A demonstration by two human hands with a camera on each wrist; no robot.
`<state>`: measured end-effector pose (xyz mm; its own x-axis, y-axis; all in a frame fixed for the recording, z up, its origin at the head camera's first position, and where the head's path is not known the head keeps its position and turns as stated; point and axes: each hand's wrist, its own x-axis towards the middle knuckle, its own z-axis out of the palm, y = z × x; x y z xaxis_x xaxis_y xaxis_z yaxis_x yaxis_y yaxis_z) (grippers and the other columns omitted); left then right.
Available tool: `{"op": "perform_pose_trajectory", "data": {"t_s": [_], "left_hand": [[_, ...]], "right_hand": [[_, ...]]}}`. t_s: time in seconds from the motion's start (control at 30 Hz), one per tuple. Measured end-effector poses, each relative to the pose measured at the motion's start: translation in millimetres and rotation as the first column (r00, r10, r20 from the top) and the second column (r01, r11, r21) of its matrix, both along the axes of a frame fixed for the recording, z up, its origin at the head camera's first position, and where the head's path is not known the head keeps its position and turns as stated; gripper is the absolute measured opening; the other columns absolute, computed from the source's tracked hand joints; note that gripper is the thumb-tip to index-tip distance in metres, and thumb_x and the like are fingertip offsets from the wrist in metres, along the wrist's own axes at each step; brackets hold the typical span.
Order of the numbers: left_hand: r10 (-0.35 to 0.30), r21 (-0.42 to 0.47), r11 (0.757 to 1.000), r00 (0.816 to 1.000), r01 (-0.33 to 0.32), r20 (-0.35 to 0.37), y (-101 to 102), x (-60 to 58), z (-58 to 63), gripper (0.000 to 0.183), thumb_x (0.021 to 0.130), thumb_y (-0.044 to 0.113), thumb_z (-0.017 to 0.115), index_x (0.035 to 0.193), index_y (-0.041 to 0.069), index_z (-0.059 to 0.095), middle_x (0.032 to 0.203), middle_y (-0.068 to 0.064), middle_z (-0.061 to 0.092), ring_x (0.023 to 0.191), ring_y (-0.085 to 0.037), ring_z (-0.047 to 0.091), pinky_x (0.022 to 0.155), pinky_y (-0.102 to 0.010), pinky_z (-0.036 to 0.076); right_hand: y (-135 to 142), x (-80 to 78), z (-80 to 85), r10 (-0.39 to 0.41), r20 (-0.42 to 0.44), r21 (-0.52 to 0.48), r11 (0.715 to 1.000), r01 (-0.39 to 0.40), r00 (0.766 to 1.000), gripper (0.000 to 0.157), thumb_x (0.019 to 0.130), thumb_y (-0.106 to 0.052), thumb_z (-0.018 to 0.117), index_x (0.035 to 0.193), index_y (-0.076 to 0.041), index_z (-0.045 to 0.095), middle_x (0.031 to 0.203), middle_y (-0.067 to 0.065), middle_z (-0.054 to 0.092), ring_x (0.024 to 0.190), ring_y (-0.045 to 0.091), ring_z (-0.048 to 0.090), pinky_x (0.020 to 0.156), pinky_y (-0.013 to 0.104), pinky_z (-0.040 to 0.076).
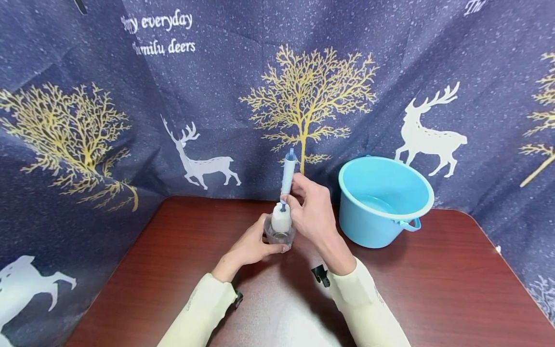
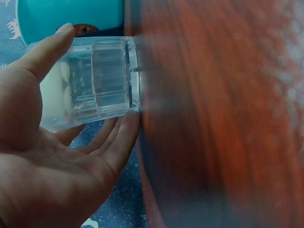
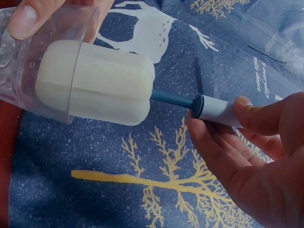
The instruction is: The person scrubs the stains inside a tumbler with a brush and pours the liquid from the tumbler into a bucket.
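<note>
A clear plastic cup (image 2: 111, 78) stands on the table, and my left hand (image 1: 253, 245) grips it round the side, thumb on one face and fingers on the other. My right hand (image 1: 313, 208) pinches the pale blue handle of a sponge bottle brush (image 1: 288, 176), held nearly upright above the cup. The brush's white sponge head (image 3: 102, 80) is partly inside the cup's mouth, its upper part sticking out past the rim. A dark blue stem (image 3: 172, 99) joins sponge and handle.
To the right at the back of the reddish-brown table (image 1: 433, 284) stands a light blue bucket (image 1: 368, 226) with its handle folded down. Behind the table hangs a dark blue cloth (image 1: 234, 96) printed with deer and golden trees.
</note>
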<state>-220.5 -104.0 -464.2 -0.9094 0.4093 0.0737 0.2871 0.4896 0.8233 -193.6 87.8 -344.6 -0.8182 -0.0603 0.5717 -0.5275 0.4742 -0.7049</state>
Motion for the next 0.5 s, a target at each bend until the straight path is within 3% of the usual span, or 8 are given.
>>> {"op": "perform_pose_trajectory", "data": {"t_s": [0.5], "left_hand": [[0.005, 0.011, 1.000, 1.000, -0.005, -0.004, 0.9, 0.6, 0.2, 0.079, 0.083, 0.031, 0.093, 0.145, 0.014, 0.046, 0.132, -0.004, 0.064, 0.115, -0.019, 0.064, 0.098, -0.043, 0.052]], "right_hand": [[0.9, -0.1, 0.9, 0.016, -0.013, -0.006, 1.000, -0.016, 1.000, 0.034, 0.092, 0.005, 0.075, 0.121, -0.014, 0.074, 0.101, 0.006, 0.080, 0.093, 0.015, 0.078, 0.081, 0.040, 0.063]]}}
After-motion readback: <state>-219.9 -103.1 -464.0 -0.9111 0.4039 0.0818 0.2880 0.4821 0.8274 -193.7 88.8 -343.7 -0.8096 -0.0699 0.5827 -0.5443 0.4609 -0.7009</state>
